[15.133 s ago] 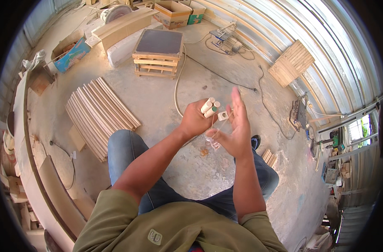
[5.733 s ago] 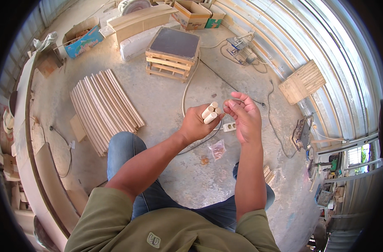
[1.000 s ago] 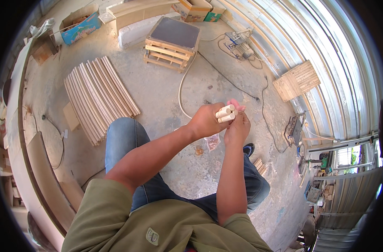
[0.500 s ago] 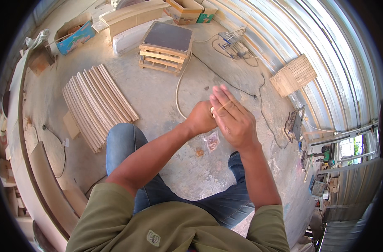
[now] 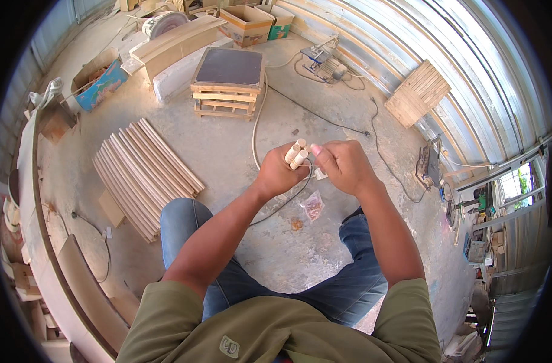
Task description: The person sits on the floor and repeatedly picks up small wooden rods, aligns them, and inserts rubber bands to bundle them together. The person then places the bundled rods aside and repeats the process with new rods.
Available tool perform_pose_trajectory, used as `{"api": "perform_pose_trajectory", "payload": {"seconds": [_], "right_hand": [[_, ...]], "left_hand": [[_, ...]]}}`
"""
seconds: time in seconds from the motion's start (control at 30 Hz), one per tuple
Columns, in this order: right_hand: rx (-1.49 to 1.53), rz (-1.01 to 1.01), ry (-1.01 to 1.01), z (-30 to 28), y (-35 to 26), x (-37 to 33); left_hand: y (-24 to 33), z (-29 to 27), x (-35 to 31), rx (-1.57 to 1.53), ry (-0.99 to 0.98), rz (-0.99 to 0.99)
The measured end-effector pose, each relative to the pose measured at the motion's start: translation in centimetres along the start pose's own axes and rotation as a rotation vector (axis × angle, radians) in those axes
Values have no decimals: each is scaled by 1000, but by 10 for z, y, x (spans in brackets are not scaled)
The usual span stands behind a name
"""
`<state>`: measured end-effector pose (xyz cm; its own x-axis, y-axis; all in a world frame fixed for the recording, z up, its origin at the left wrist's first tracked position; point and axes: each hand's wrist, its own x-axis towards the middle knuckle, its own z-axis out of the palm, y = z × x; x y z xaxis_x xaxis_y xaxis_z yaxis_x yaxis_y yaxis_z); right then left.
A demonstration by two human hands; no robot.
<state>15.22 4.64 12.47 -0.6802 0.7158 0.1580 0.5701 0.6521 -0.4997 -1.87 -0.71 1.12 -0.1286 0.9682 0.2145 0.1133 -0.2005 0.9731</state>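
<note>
My left hand is closed around a small bundle of round wooden dowels, whose pale cut ends stick up out of the fist. Just to the right, my right hand has its fingers curled, with the thumb at the edge of the dowel ends. What those fingers hold is hidden; a thin tan strand seems to show between the hands. On the concrete floor below lies a small clear plastic bag with reddish contents. A row of long wooden rods lies to the left.
Ahead stands a slatted wooden stool with a dark top. A black cable crosses the floor. Cardboard boxes and a blue box stand farther back. A slatted wooden panel leans on the metal wall at right.
My right hand was flat with fingers stretched and a thin tan band across them; now its fingers are curled. My left fist has turned, bringing the dowel ends into view.
</note>
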Motion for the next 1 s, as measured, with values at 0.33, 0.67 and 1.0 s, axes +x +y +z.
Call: {"api": "perform_pose_trajectory", "payload": {"seconds": [0.33, 0.67, 1.0], "right_hand": [[162, -407, 438, 44, -12, -71], [1810, 172, 796, 82, 9, -46], [874, -12, 533, 49, -1, -35]], "left_hand": [[-9, -1, 13, 77, -4, 26], [-4, 24, 6, 91, 5, 55], [-12, 20, 6, 59, 25, 193]]}}
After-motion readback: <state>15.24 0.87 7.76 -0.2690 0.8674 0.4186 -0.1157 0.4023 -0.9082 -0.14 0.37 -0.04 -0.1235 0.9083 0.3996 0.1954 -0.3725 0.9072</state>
